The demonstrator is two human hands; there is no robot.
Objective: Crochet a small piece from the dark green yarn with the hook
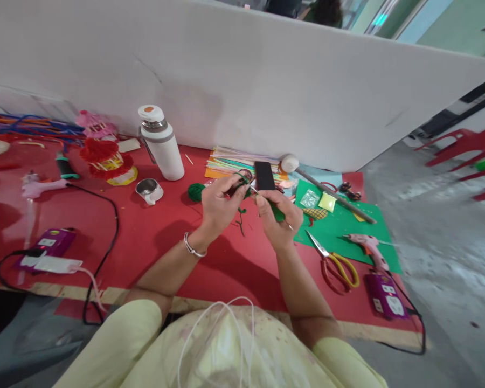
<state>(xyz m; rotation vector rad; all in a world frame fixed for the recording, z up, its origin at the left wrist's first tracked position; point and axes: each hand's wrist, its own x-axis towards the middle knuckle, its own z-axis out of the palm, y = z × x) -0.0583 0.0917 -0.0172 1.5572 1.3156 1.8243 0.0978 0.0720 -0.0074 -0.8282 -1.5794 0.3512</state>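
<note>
Near the middle of the red table, my left hand (221, 203) pinches a small dark piece wound with green yarn (245, 177). My right hand (281, 218) is closed around a green-handled tool (276, 211), whose thin metal tip meets the piece between the two hands. A ball of green yarn (195, 192) lies just left of my left hand, and a loose green strand (241, 220) hangs or lies below the hands. Fingers partly hide the small piece. Behind the hands is a black phone (264, 175), resting on pale strips.
To the left stand a white bottle (165, 148), a metal-lined cup (149, 189) and a red frilled craft (106, 160). At right are scissors (334, 264), a pink glue gun (369, 248), a purple power block (385, 295) and a grey rod (335, 196). A white partition (242, 81) rises behind.
</note>
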